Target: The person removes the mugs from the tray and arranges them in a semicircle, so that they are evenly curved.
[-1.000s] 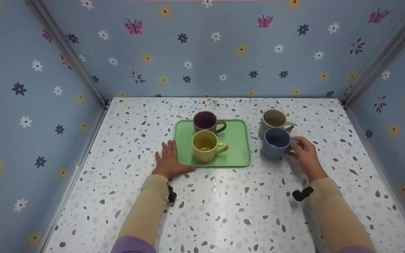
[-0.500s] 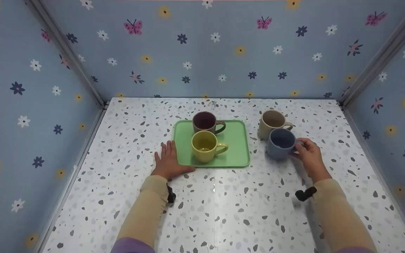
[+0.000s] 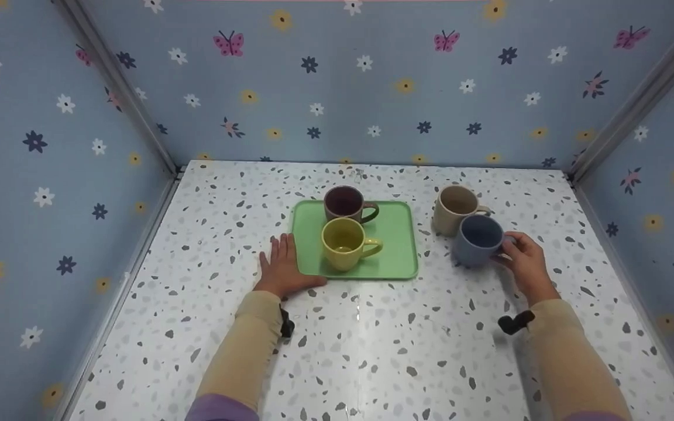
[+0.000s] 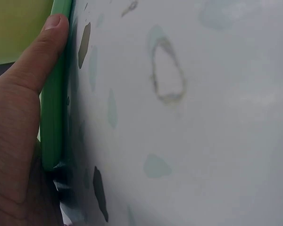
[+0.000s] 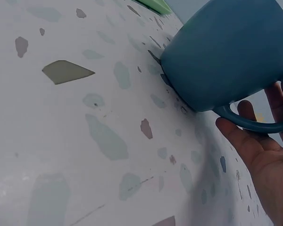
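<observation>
Pinched between the thumb and fingers of the right hand (image 3: 527, 268), the handle (image 5: 264, 127) of the blue mug (image 3: 474, 251) sits in a narrow hold, as I read it from the right wrist camera. That feed puts the mug's base close to the table (image 3: 384, 351); whether it rests there or is slightly raised, I cannot tell. From my head camera the mug is to the right of the green tray (image 3: 398, 251) and in front of the beige mug (image 3: 447, 221), partly covering it; I cannot make out whether the two touch. Over at the tray, the left hand (image 3: 284, 272) has its fingers straight at the left edge and its thumb stretched along the near edge, and the left wrist feed shows that thumb touching the rim. On the tray I see the yellow mug (image 3: 341, 251) upright, with the purple mug (image 3: 343, 202) just behind it, both handles pointing right. Beige sleeves (image 3: 240, 345) cover the forearms, with a black bracket (image 3: 515, 323) at each wrist. Past the speckled tabletop, light-blue walls (image 3: 348, 143) carry printed flowers and butterflies.
</observation>
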Available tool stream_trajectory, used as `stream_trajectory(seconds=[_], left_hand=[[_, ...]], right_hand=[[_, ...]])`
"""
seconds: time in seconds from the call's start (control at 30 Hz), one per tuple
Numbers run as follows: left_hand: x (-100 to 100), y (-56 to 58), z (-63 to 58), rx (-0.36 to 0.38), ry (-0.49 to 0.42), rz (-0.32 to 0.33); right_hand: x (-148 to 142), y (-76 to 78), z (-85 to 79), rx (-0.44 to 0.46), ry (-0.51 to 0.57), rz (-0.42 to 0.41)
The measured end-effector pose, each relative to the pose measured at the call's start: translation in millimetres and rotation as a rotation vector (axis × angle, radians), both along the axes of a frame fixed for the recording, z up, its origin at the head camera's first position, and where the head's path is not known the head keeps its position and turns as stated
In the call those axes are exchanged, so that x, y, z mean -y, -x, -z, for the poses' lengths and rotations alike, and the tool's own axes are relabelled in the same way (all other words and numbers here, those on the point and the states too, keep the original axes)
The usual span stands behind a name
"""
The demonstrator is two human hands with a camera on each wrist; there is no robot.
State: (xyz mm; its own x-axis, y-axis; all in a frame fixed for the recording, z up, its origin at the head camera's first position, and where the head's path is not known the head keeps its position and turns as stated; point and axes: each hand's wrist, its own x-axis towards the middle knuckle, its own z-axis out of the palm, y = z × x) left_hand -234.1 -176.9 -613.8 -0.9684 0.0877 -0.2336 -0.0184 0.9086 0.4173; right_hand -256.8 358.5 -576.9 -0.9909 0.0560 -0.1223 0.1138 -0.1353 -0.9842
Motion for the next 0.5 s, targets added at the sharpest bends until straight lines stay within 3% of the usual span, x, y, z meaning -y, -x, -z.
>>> stream_trajectory(seconds=[0.5], left_hand=[[-1, -0.3, -4.4, 0.010, -0.013, 0.004]], right_hand=[[-13, 3.9, -5.9, 0.006, -0.016, -0.007]])
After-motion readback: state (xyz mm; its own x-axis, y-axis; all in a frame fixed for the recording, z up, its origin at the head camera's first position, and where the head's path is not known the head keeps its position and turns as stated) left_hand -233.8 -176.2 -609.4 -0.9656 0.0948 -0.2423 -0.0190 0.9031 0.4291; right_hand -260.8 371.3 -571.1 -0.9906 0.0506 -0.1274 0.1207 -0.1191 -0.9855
